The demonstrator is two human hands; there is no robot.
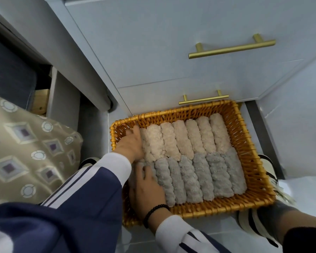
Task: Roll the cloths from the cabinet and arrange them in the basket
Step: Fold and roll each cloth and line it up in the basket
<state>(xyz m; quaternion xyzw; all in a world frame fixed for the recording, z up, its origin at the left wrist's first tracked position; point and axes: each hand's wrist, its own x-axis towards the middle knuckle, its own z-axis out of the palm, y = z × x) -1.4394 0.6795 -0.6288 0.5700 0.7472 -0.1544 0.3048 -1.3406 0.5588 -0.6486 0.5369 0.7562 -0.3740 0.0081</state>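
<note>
Basket: a woven orange basket [252,157] sat on the pale floor, its far rim just beside the lower drawer of the cabinet [153,52].
Beige rolls: seven beige rolled cloths [181,139] lay side by side in the far row, the leftmost partly hidden by a hand.
Grey rolls: at least six grey rolled cloths [199,176] filled the near row, touching end to end with the beige ones; a further one at the left lay mostly under a hand.
Left hand: the left hand [131,141] pressed with straight fingers against the leftmost beige roll, close to the basket's left wall.
Right hand: the right hand [146,187] lay flat on the leftmost grey rolls, fingers extended.
Open room: a narrow strip of bare wicker showed along the right wall; the rows touched the far and near walls.
Handles: two brass handles [232,48] on the drawers.
Beside: a patterned cushion [26,152] at left.
</note>
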